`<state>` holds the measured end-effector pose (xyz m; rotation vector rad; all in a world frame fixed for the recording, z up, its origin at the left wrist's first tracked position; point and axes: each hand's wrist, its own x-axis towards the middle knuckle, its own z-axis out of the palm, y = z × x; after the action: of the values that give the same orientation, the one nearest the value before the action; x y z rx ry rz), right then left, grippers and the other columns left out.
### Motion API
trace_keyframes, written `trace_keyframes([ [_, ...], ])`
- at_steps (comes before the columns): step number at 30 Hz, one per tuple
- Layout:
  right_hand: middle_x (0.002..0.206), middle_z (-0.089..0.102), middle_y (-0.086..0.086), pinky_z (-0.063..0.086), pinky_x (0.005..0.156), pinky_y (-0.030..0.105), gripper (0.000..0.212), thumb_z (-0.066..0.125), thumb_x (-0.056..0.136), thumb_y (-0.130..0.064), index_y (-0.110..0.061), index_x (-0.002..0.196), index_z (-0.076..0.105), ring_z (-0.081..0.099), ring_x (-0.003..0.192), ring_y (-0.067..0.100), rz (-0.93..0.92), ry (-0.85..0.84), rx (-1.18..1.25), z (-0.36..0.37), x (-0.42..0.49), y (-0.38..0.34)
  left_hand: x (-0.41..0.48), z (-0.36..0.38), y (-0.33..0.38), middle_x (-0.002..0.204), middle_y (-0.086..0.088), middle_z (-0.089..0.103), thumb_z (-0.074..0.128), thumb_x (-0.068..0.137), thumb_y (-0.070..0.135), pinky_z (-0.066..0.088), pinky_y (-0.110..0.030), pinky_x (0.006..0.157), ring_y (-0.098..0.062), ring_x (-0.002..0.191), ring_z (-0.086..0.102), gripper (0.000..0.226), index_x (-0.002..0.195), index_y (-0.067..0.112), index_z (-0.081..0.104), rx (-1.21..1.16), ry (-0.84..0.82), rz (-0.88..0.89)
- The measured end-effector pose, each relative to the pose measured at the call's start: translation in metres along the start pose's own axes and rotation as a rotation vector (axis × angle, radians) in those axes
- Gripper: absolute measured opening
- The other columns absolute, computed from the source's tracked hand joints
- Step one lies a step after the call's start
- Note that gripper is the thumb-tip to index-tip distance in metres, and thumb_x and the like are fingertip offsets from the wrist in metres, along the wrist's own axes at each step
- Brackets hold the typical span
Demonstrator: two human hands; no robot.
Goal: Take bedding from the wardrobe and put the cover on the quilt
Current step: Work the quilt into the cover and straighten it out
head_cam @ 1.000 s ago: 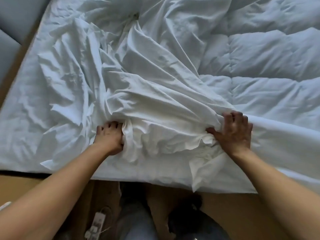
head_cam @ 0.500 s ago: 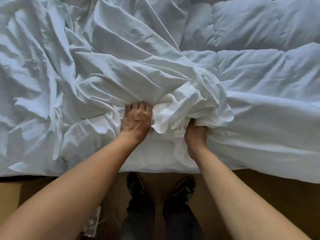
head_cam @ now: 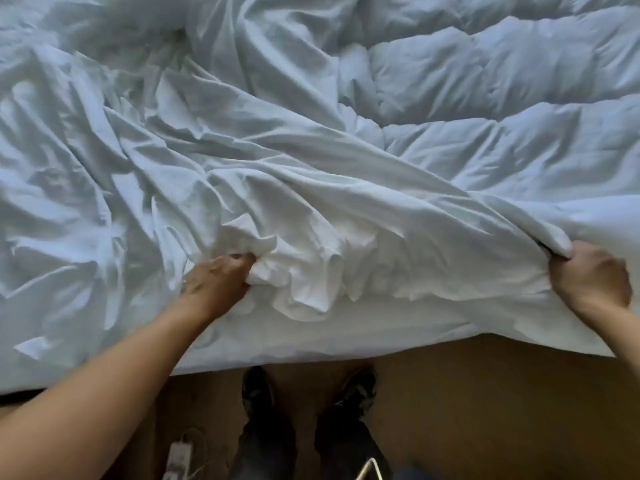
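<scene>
A crumpled white quilt cover (head_cam: 214, 161) lies spread over the bed, bunched thickly near the front edge. The puffy stitched white quilt (head_cam: 502, 98) shows bare at the upper right and runs under the cover. My left hand (head_cam: 218, 282) grips a gathered wad of the cover near the front middle. Far to the right, my right hand (head_cam: 588, 275) is curled round the cover's edge where it wraps the quilt.
The bed's front edge (head_cam: 311, 344) runs across the frame, with wooden floor (head_cam: 485, 393) below it. My feet in dark shoes (head_cam: 308, 389) stand close to the bed. A white power strip (head_cam: 178, 459) lies on the floor at my left.
My right hand has moved far to the right along the bed edge, drawing the cover out with it. My left hand stays gripping the bunched cover.
</scene>
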<state>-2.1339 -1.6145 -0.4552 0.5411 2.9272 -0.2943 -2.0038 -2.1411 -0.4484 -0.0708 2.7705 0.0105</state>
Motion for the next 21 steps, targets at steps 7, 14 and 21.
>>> trace_keyframes([
  [7, 0.123, 0.057, 0.026, 0.04, 0.095, 0.055, 0.054, 0.051, 0.09, -0.053, -0.01, 0.123, 0.05, 0.054, 0.111, 0.045, -0.014, 0.096, 0.169, 0.019, -0.008, -0.048, -0.012, 0.01, 0.054, 0.113, -0.008, 0.062, 0.076, 0.059, 0.063, 0.046, -0.046, 0.087, -0.033, 0.101, 0.059, 0.076, 0.117, 0.017, 0.06, 0.09, -0.008, -0.059],
  [14, 0.131, 0.048, 0.024, 0.042, 0.095, 0.054, 0.09, 0.038, 0.081, -0.082, -0.021, 0.146, 0.03, 0.053, 0.114, 0.046, -0.052, 0.042, 0.103, 0.064, -0.025, -0.114, 0.038, -0.008, 0.174, 0.143, -0.015, 0.038, 0.078, 0.062, 0.047, 0.027, -0.055, 0.112, -0.041, 0.127, 0.037, 0.098, 0.144, 0.012, 0.038, -0.06, 0.237, 0.105],
  [21, 0.118, 0.065, 0.024, 0.041, 0.093, 0.05, 0.093, 0.018, 0.084, -0.087, -0.014, 0.14, 0.036, 0.063, 0.107, 0.042, -0.044, -0.009, -0.058, 0.081, -0.034, -0.074, 0.069, 0.019, 0.168, 0.159, -0.013, 0.03, 0.054, 0.09, 0.015, 0.022, -0.059, 0.115, -0.04, 0.143, 0.03, 0.076, 0.157, 0.012, 0.02, 0.173, 0.025, 0.109],
])
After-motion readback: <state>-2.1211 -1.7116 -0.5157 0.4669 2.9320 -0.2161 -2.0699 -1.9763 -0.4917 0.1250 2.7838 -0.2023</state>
